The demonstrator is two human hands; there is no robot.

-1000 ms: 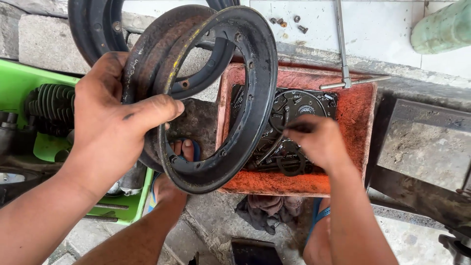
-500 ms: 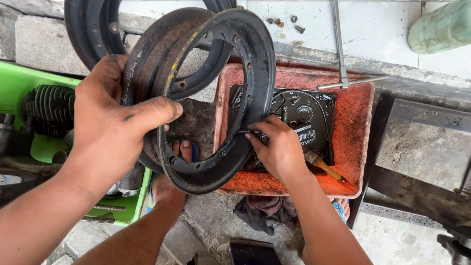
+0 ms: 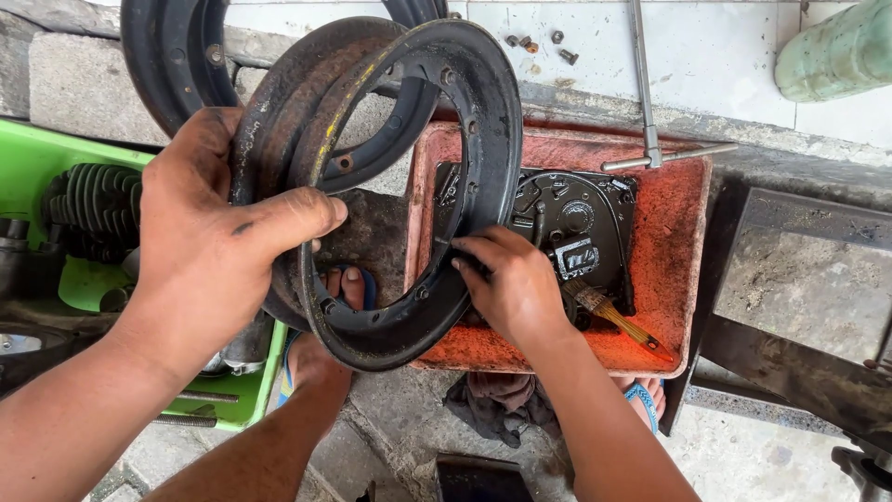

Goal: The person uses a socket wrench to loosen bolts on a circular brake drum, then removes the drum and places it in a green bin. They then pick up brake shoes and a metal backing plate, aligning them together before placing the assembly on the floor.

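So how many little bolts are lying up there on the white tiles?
4, in a loose cluster on the white tiles: one bolt, a second, a third, and a fourth. The wheel rim may hide more.

We have one view only, from a camera on our head, looking steeply down and close onto both hands. Our forearms enter from the near edge; the orange tray (image 3: 683, 270) sits centre-right, the tiled floor (image 3: 725, 56) lies far.

The right hand (image 3: 516, 288) covers part of the black engine cover (image 3: 581, 232). The paintbrush (image 3: 618, 321) bristles hide beneath it. The green bottle (image 3: 836, 51) runs off the frame's edge.
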